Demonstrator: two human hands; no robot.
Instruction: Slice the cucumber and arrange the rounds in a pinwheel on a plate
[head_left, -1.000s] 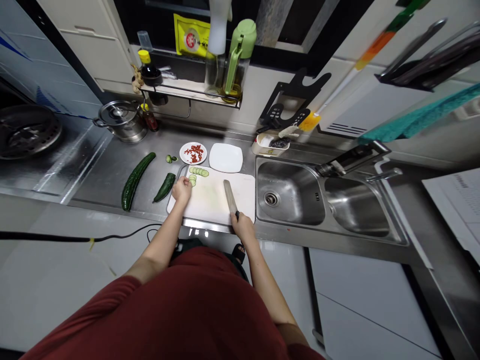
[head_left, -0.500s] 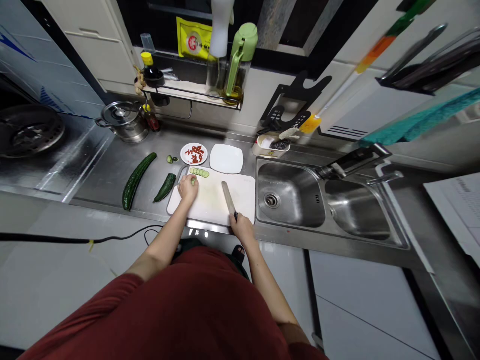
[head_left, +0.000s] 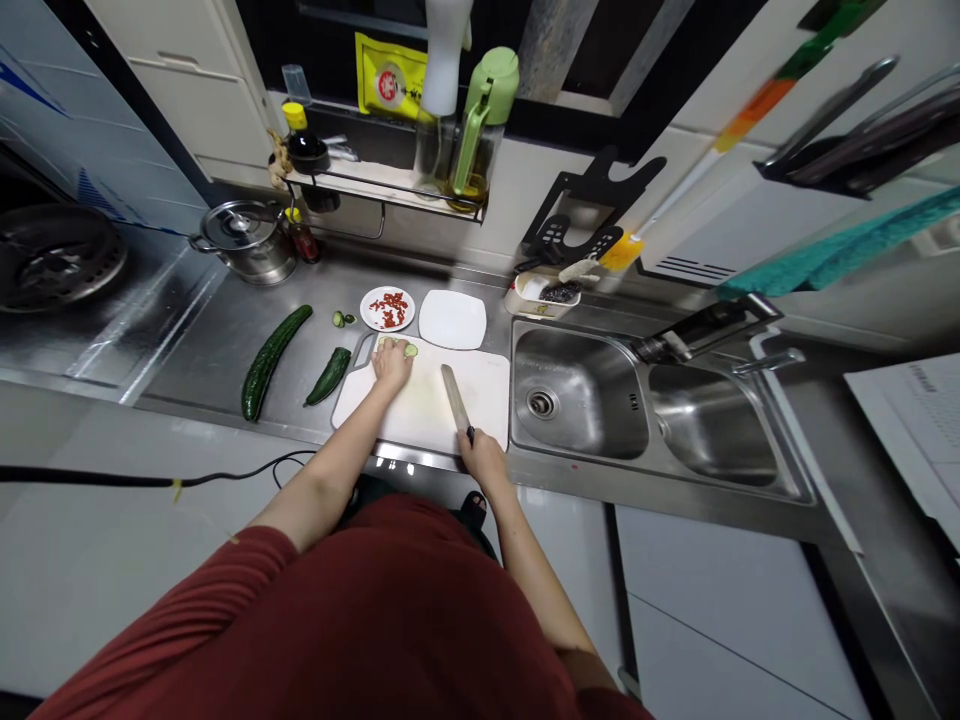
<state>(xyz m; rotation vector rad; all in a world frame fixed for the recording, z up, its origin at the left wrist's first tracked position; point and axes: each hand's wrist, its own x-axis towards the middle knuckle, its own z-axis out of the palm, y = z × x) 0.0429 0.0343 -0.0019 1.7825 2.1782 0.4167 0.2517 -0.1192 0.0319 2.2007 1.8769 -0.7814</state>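
Observation:
My right hand (head_left: 484, 456) is wrapped round the dark handle of a kitchen knife (head_left: 455, 396), whose blade points away from me over the white cutting board (head_left: 480, 385). Near the board's far left, my left hand (head_left: 392, 366) has its fingers closed down on a short row of cucumber slices (head_left: 410, 350). The hand covers most of that row, and a few pale green slices show past the fingers. Left of the board lie a cut piece of cucumber (head_left: 328, 377) and a long whole cucumber (head_left: 274, 362).
Behind the board stand a plate of chopped red pieces (head_left: 388, 309) and a white square plate (head_left: 452, 319). Cucumber ends (head_left: 342, 319) lie nearby. A steel pot (head_left: 247, 245) is at the back left. To the right is a double sink (head_left: 581, 390); a bottle shelf (head_left: 382, 187) hangs above.
My left hand has moved slightly right and away from me, from just beside the row of slices to over it. The right hand and knife have stayed almost where they were.

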